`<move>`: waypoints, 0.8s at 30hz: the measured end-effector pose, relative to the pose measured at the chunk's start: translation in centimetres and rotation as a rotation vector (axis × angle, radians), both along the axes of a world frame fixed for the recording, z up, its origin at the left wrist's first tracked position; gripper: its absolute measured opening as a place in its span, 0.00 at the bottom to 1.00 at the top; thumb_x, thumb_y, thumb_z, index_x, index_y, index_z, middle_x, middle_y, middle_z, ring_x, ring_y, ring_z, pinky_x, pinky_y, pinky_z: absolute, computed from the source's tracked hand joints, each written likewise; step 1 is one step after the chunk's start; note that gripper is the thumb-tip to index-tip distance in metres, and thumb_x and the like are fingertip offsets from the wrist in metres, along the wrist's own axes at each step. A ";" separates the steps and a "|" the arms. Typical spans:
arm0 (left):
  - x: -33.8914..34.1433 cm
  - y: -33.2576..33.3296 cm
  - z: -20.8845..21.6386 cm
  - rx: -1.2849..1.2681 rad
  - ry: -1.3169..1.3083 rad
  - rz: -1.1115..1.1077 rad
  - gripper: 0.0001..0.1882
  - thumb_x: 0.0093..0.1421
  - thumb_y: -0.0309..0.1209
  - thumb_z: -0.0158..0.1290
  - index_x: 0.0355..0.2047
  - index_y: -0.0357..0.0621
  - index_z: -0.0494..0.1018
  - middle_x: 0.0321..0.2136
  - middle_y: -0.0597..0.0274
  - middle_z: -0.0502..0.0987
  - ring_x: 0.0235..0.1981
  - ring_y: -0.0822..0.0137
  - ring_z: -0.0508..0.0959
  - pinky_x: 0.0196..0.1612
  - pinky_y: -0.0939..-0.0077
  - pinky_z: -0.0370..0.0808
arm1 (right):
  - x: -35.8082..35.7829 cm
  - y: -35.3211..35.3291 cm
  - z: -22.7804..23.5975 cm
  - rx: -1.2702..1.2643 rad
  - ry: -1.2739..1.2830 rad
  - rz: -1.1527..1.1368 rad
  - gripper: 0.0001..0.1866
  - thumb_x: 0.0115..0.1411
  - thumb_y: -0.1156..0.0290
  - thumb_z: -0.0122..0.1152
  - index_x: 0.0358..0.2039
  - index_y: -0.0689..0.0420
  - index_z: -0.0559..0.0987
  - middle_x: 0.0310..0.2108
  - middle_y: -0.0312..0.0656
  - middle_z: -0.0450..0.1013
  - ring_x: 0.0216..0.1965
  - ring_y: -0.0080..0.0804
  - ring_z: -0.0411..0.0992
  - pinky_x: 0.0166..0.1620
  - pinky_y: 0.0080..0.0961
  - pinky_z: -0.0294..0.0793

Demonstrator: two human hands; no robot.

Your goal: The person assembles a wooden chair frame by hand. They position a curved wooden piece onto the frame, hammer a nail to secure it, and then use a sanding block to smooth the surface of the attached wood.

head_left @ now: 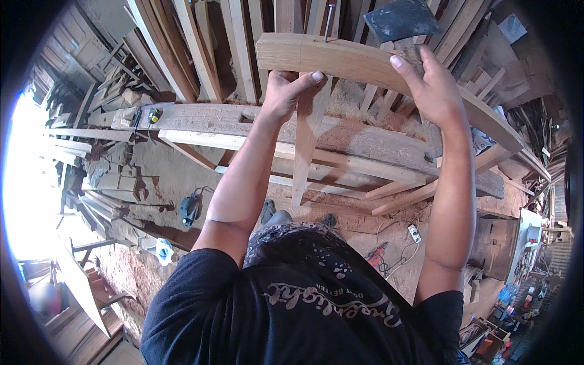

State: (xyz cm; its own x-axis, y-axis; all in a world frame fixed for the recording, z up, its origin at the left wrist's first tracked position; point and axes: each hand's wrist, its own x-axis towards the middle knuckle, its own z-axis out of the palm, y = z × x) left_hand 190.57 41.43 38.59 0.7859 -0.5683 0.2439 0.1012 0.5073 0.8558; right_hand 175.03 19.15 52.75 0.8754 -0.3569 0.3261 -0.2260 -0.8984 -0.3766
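A curved wooden rail point(340, 59) spans in front of me, with an upright wooden leg point(309, 131) meeting its underside. My left hand point(285, 97) is closed at this joint, its thumb lying over the top of the leg and its other fingers mostly hidden. A thin metal tool, seemingly a chisel point(329, 24), stands at the rail's far edge; its lower end is hidden. My right hand point(435, 91) is closed round the wooden handle of a mallet with a dark, blocky head point(403, 19). Its thumb lies against the rail.
Below the rail runs a thick wooden beam point(365, 139) with a slatted frame beside it. Long planks point(194, 48) lean at the back. A tape measure point(155, 114) rests on the beam. On the dusty floor are a power tool point(190, 208), a red tool point(378, 254) and a socket strip point(414, 233).
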 end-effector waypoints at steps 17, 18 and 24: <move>0.1 -0.1 0.6 -0.091 0.036 0.039 0.29 0.54 0.26 0.68 0.54 0.34 0.70 0.44 0.56 0.79 0.45 0.64 0.81 0.49 0.67 0.79 | -0.6 1.0 0.5 -0.024 0.008 0.006 0.42 0.66 0.40 0.57 0.61 0.71 0.69 0.47 0.68 0.76 0.53 0.59 0.76 0.55 0.45 0.75; 0.2 0.0 0.6 -0.083 0.011 0.026 0.28 0.55 0.25 0.68 0.54 0.34 0.70 0.44 0.55 0.79 0.44 0.64 0.81 0.48 0.67 0.79 | -0.6 1.0 0.4 -0.011 0.000 0.006 0.43 0.66 0.40 0.57 0.62 0.71 0.69 0.49 0.68 0.76 0.54 0.59 0.76 0.57 0.45 0.75; -0.4 0.0 0.3 -0.098 -0.005 0.053 0.25 0.57 0.23 0.65 0.54 0.34 0.71 0.44 0.55 0.80 0.44 0.65 0.82 0.48 0.66 0.80 | -0.6 0.9 0.1 -0.059 -0.042 0.003 0.43 0.67 0.41 0.56 0.62 0.72 0.68 0.50 0.68 0.75 0.55 0.59 0.75 0.59 0.44 0.74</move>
